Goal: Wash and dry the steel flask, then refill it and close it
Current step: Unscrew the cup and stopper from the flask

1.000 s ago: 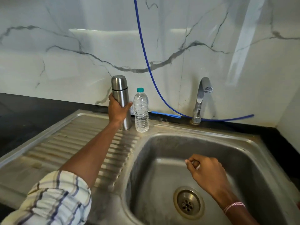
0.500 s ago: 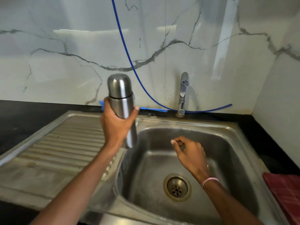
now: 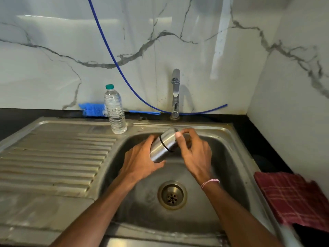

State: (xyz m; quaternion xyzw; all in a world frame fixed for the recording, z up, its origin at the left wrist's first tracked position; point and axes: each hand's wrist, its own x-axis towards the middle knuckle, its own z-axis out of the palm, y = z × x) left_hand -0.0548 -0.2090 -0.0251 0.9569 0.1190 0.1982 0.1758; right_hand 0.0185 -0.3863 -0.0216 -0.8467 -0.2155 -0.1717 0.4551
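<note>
1. We see the steel flask (image 3: 161, 148) held in the air over the sink (image 3: 204, 126) basin, nearer the back edge. It's tilted, w/ the cap (image 3: 169, 139) pointing up and toward the back rim.
2. L hand (image 3: 140, 163): grips the flask body from the left, w/ fingers wrapped under and around it.
3. R hand (image 3: 194, 152): fingers curled round the cap, thumb on its near side. There's a thread band (image 3: 210, 182) on that wrist.
4. We can't tell whether the cap is tight or loosened; a dark ring shows btwn cap and body.
5. Drain (image 3: 172, 195) sits in the basin floor, toward the front edge and below both hands.
6. Water bottle (image 3: 115, 111), clear w/ a teal lid, stands upright at the back edge where the draining board (image 3: 53, 157) meets the basin.
7. Blue scrubber (image 3: 91, 109) lies on the dark counter just behind the bottle, on its left.
8. Tap (image 3: 175, 93) rises at the back-centre edge. A blue hose (image 3: 114, 56) hangs down the marble wall and runs past the tap's base.
9. Red checked cloth (image 3: 292, 198) lies on the counter at the sink's right edge.
</note>
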